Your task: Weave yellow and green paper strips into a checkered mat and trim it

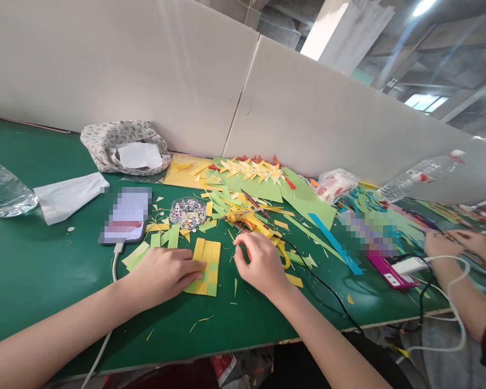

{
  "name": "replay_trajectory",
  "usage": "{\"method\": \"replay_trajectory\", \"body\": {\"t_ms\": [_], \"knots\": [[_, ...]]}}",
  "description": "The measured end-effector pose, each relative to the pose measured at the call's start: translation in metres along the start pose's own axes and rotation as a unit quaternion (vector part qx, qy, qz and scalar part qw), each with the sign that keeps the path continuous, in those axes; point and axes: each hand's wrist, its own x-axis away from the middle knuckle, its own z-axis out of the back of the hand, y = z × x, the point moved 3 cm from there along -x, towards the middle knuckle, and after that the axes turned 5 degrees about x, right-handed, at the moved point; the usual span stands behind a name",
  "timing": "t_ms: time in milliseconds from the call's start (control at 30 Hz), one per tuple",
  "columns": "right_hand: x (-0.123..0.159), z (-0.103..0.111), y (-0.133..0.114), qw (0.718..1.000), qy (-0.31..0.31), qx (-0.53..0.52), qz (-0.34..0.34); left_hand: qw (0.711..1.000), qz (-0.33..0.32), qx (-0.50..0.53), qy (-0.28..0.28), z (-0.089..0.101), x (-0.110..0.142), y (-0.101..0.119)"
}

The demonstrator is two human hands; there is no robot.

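Note:
My left hand (168,273) lies on a woven sheet of yellow and green paper strips (208,265), its fingertips pressing the left part against the table. Loose green strips (173,237) stick out behind that hand. My right hand (263,265) is just right of the weave, not touching it. Its fingers are loosely curled, thumb and index tips apart, with nothing visible between them. Close behind the right hand lie a yellow glue gun (243,216) and a yellow scissors handle (285,256), partly covered by it. Something red shows at the palm, too hidden to name.
A phone (127,213) on a white cable lies left, beside a clear case of small googly eyes (188,212). Woven paper fish shapes (251,170) lie at the back. A pink power strip (391,273), cables and another person's hands (443,246) are at right.

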Motion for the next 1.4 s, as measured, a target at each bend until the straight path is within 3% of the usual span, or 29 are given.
{"method": "replay_trajectory", "body": {"t_ms": [100, 200, 400, 500, 600, 700, 800, 867, 933, 1033, 1267, 1333, 1400], "knots": [[-0.001, 0.006, 0.02, 0.998, 0.009, 0.05, -0.042, 1.0, -0.012, -0.003, 0.008, 0.001, 0.001, 0.001], [-0.003, 0.003, 0.029, 0.996, 0.003, 0.014, -0.09, 1.0, -0.015, -0.007, 0.011, 0.002, 0.001, 0.001], [-0.013, -0.027, -0.003, 0.984, -0.067, -0.128, -0.108, 1.0, -0.006, 0.0, 0.003, 0.002, 0.001, 0.002], [-0.016, -0.036, -0.02, 0.964, -0.081, -0.215, -0.133, 1.0, -0.01, 0.003, 0.008, 0.002, 0.001, 0.002], [-0.017, -0.032, -0.027, 0.935, -0.081, -0.312, -0.149, 1.0, -0.01, 0.005, 0.007, 0.001, 0.001, 0.001], [-0.017, -0.019, -0.017, 0.927, -0.084, -0.334, -0.148, 1.0, -0.004, 0.007, -0.002, 0.0, 0.002, 0.0], [-0.017, 0.0, 0.017, 0.953, -0.043, -0.249, -0.165, 1.0, -0.001, 0.007, -0.01, 0.0, 0.002, 0.001], [-0.016, 0.015, 0.046, 0.973, 0.021, -0.151, -0.176, 1.0, 0.0, 0.006, -0.015, 0.001, 0.002, 0.002], [-0.014, 0.03, 0.074, 0.966, 0.105, -0.106, -0.212, 1.0, 0.003, 0.012, -0.02, 0.003, 0.002, 0.004], [-0.011, 0.048, 0.104, 0.949, 0.181, -0.082, -0.245, 0.999, 0.008, 0.029, -0.024, 0.004, 0.003, 0.005], [-0.002, 0.079, 0.134, 0.917, 0.289, -0.057, -0.27, 0.999, -0.019, 0.019, -0.03, 0.005, 0.004, 0.006], [-0.002, 0.079, 0.135, 0.903, 0.313, -0.091, -0.28, 0.998, -0.052, 0.007, -0.018, 0.005, 0.004, 0.007], [-0.003, 0.071, 0.128, 0.903, 0.299, -0.136, -0.278, 0.996, -0.089, -0.013, 0.0, 0.004, 0.004, 0.009]]}}
